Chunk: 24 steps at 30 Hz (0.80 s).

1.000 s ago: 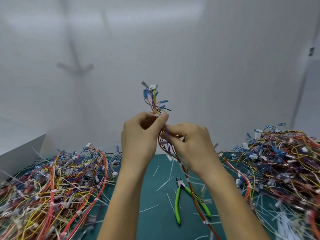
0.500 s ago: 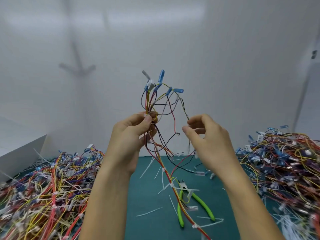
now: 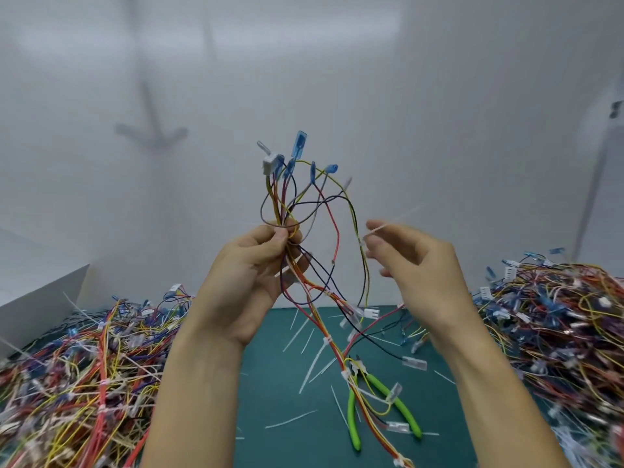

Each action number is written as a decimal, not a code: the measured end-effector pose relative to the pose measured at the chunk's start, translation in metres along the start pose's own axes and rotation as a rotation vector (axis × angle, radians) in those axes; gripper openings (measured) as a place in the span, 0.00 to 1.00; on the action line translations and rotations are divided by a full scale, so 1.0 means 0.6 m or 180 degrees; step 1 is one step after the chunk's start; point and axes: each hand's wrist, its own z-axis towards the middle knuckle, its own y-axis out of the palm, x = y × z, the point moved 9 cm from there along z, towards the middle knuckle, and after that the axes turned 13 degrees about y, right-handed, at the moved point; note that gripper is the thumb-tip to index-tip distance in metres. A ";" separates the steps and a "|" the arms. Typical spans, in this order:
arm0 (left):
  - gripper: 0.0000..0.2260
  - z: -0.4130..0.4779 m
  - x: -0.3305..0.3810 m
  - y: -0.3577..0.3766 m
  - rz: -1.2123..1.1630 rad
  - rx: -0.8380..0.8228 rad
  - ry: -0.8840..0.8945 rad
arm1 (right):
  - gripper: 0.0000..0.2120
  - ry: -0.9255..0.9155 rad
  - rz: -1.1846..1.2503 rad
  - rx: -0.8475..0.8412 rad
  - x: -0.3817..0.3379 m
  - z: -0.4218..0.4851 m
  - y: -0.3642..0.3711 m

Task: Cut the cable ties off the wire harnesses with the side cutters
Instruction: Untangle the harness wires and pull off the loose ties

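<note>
Pinching one loose tie [image 3: 393, 221], the right hand [image 3: 415, 265] hung beside the harness [image 3: 270, 162] the left hand [image 3: 250, 271] gripped; lower ties [image 3: 326, 341] uncut, side cutters [image 3: 353, 423] down.

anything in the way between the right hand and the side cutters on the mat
Yes. The harness's trailing wires lie across the side cutters' handles, and the right hand itself pinches a loose cable tie.
</note>
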 end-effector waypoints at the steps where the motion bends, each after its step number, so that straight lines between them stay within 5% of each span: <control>1: 0.09 0.001 0.000 -0.001 -0.0002 0.0014 -0.0006 | 0.09 0.0049 0.0223 -0.0271 -0.003 -0.003 0.008; 6: 0.08 0.000 -0.003 -0.006 0.0016 0.0073 -0.0014 | 0.07 0.0089 0.0487 -0.1030 -0.018 -0.022 0.031; 24: 0.11 0.000 -0.021 -0.003 0.0107 -0.0093 -0.0260 | 0.07 0.0249 0.0798 -0.0437 -0.002 -0.006 -0.003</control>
